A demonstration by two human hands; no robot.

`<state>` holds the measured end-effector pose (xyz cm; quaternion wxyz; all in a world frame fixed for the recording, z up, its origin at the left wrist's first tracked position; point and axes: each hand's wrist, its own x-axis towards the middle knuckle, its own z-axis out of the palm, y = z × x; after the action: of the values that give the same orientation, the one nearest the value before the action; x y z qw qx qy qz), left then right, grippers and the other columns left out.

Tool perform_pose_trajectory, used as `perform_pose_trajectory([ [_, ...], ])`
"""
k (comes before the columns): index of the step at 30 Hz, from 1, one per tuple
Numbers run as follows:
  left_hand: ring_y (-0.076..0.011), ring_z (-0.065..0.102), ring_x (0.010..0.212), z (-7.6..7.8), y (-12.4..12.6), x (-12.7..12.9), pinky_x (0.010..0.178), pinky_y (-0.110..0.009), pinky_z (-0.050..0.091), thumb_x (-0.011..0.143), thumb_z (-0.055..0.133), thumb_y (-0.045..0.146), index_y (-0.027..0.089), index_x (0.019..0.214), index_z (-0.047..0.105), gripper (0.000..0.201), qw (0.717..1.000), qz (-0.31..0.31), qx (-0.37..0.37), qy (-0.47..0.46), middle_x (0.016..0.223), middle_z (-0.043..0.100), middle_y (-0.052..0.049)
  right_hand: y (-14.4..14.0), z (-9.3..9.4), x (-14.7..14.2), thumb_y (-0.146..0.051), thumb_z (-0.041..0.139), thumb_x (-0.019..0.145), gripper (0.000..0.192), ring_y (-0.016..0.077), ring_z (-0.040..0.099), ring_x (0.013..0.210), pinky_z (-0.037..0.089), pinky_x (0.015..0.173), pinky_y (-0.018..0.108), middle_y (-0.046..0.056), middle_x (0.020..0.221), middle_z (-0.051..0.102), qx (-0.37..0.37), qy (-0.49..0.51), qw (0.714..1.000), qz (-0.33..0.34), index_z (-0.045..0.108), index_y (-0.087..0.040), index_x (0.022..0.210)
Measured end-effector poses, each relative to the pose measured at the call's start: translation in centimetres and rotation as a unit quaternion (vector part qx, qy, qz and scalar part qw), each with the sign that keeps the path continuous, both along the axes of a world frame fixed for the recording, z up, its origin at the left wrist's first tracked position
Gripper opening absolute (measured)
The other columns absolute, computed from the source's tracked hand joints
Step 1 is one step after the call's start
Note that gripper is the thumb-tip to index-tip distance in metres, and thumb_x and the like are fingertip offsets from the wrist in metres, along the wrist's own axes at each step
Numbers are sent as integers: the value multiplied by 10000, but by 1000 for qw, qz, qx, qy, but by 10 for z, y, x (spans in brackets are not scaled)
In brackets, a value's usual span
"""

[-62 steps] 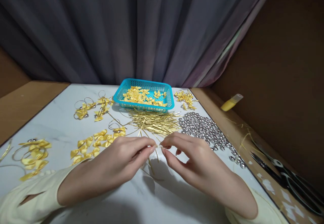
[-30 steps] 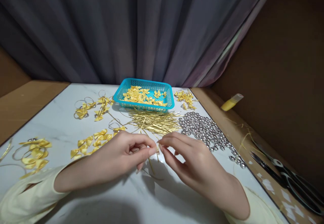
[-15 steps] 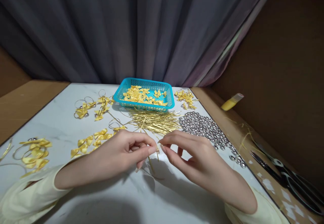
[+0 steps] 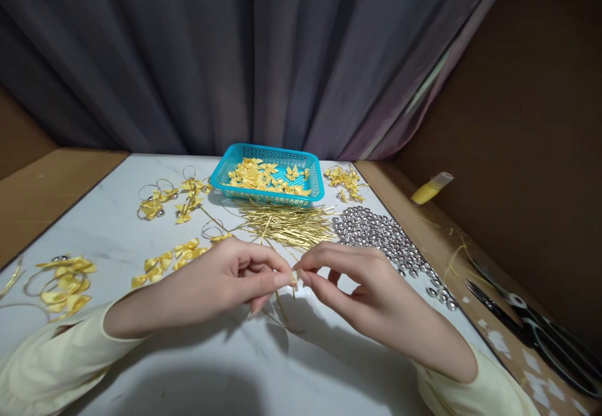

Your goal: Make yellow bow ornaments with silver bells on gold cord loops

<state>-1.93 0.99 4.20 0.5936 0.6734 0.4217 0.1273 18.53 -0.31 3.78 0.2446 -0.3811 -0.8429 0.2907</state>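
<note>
My left hand (image 4: 230,281) and my right hand (image 4: 362,290) meet fingertip to fingertip over the white table (image 4: 226,366). Between thumbs and forefingers they pinch a small pale piece on a thin gold cord (image 4: 283,309), whose ends hang down to the table below the hands. What the small piece is I cannot make out. A heap of gold cords (image 4: 286,224) lies just beyond the hands. Loose yellow ribbon bows (image 4: 162,260) lie left of my left hand.
A turquoise basket (image 4: 268,199) with yellow bows stands at the back. Silver bells (image 4: 385,240) are spread at the right. Finished bows on cord loops (image 4: 63,284) lie at the left and far left (image 4: 155,206). Black scissors (image 4: 531,334) and a yellow tube (image 4: 430,190) lie on the wooden ledge.
The hands stay pinched together and have shifted slightly away from me. My left fingers have curled in more, and the right fingers have worked the small piece.
</note>
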Motion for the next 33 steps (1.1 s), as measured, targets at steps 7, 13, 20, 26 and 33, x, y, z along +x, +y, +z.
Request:
perform_pose_trajectory([
  [7,-72,374,511,0,2,0,500,-194,270,887,520,347,152,874,669,245,1000,-7,-10,-2,514,453,71,3,4,5,-136,503,886,155,91,565,652,425,572,194,11,777,660,-44,-3,999,15,648,-162,838],
  [13,-74,364,503,0,1,1,495,-202,260,887,519,365,156,885,675,261,1000,-11,-21,-2,510,447,72,6,7,5,-146,501,898,176,86,562,610,440,552,193,13,754,656,-85,-11,996,31,659,-159,822],
  [20,-77,399,521,-1,2,1,508,-200,280,891,512,338,156,887,669,242,1000,-17,-16,8,531,467,65,8,8,5,-174,512,899,166,90,581,623,459,554,193,28,745,670,-113,-10,992,46,669,-140,856],
  [26,-79,399,517,-1,1,1,510,-197,293,884,512,351,161,875,670,247,1000,-18,-17,3,526,462,65,7,7,4,-155,515,891,164,92,580,618,460,549,193,19,723,664,-119,-13,992,37,662,-152,817],
  [33,-81,406,516,0,1,1,514,-197,303,883,511,356,158,877,669,254,999,-30,-23,6,532,459,62,7,7,3,-149,507,894,165,88,576,624,448,546,185,12,726,651,-112,-12,993,40,654,-155,818],
])
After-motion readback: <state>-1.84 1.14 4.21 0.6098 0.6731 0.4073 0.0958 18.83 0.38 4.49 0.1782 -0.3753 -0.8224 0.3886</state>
